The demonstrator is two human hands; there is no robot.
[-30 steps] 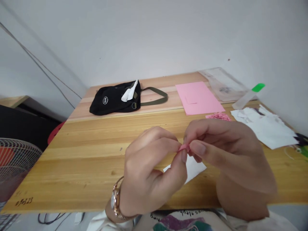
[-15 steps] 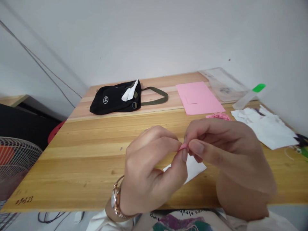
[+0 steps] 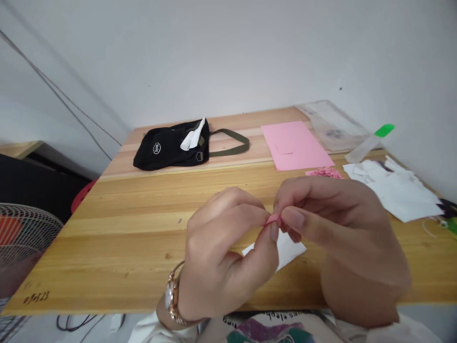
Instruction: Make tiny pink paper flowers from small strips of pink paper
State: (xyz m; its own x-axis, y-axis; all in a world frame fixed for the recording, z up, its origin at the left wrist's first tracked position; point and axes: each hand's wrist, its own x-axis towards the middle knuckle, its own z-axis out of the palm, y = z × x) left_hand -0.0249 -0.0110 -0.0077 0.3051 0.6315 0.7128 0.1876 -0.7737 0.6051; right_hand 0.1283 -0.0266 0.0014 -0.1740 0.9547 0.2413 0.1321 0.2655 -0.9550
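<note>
A small pink paper strip (image 3: 273,218) is pinched between both hands, above the front part of the wooden table. My left hand (image 3: 228,255), with a watch on its wrist, grips the strip's left end between thumb and forefinger. At the other end, my right hand (image 3: 342,233) closes thumb and fingertips on the same strip and hides part of it. Below the fingertips lies a white paper piece (image 3: 291,250), partly covered by the hands. Just behind my right hand sits a pile of small pink pieces (image 3: 325,172).
A black bag (image 3: 167,147) with a white tissue lies at the back of the table (image 3: 117,224). Pink sheets (image 3: 296,143), a clear plastic sleeve (image 3: 332,126), a green-capped tube (image 3: 369,143) and crumpled white paper (image 3: 403,190) are at the right. A fan (image 3: 28,238) stands left.
</note>
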